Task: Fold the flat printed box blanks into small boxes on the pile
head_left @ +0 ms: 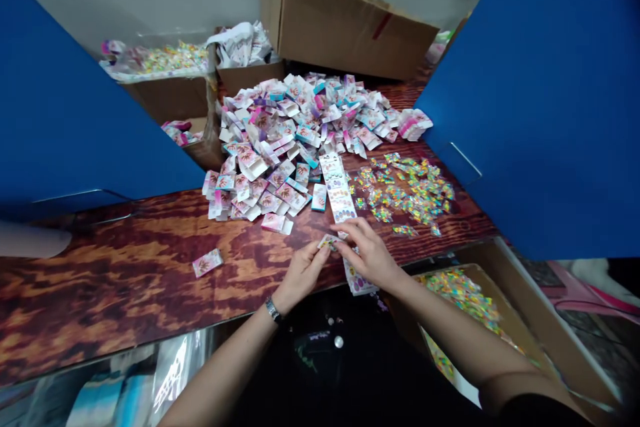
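Note:
My left hand [301, 272] and my right hand [369, 255] meet at the near edge of a dark wood-grain table [125, 280]. Both pinch a small colourful packet [329, 240] between their fingertips. Under my right hand lies a long sticker sheet [341, 197] that runs from the table's middle to its near edge. Behind it spreads a large heap of small pink and white flat cartons [280, 140]. A patch of tiny multicoloured packets [405, 190] lies to the right of the sheet. A watch sits on my left wrist.
Blue panels [540, 94] wall in both sides. Cardboard boxes [345, 20] stand at the back, one holding bagged colourful items [160, 60]. A single carton [207, 262] lies alone at front left. A box of colourful packets [465, 300] sits below the table at right.

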Action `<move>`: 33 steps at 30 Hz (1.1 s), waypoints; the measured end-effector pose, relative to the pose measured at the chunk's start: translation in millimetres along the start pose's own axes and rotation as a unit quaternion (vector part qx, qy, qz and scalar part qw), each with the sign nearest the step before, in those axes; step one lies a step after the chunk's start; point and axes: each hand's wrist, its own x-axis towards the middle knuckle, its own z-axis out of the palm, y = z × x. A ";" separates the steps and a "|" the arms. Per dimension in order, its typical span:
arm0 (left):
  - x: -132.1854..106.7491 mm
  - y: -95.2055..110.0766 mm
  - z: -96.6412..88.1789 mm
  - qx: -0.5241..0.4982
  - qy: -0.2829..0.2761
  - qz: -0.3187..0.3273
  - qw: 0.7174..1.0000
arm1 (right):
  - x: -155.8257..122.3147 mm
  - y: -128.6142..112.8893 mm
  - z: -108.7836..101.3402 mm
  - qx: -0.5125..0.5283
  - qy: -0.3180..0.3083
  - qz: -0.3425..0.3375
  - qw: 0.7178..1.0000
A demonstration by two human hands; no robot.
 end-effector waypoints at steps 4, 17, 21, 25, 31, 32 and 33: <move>0.4 -3.8 1.7 0.059 -0.005 0.003 0.998 | -3.2 9.0 -6.5 0.018 -0.033 -0.003 0.999; 0.1 -39.4 -40.8 0.358 0.101 0.074 0.925 | 30.7 147.3 7.0 -0.186 0.032 0.382 0.905; 9.6 -51.4 -87.3 0.570 0.108 0.097 0.809 | 38.0 145.5 7.3 -0.228 -0.017 0.376 0.898; 11.7 -65.1 -110.6 0.655 0.040 0.081 0.750 | 41.7 140.9 2.5 -0.252 -0.046 0.356 0.899; -4.5 -71.8 -101.3 0.683 0.006 0.104 0.723 | 23.2 138.4 1.4 -0.255 -0.043 0.347 0.902; -5.2 -70.9 -100.8 0.680 0.003 0.098 0.727 | 19.6 139.7 1.0 -0.253 -0.038 0.344 0.903; -5.0 -69.8 -101.1 0.675 0.000 0.092 0.732 | 16.6 141.0 0.1 -0.252 -0.034 0.340 0.906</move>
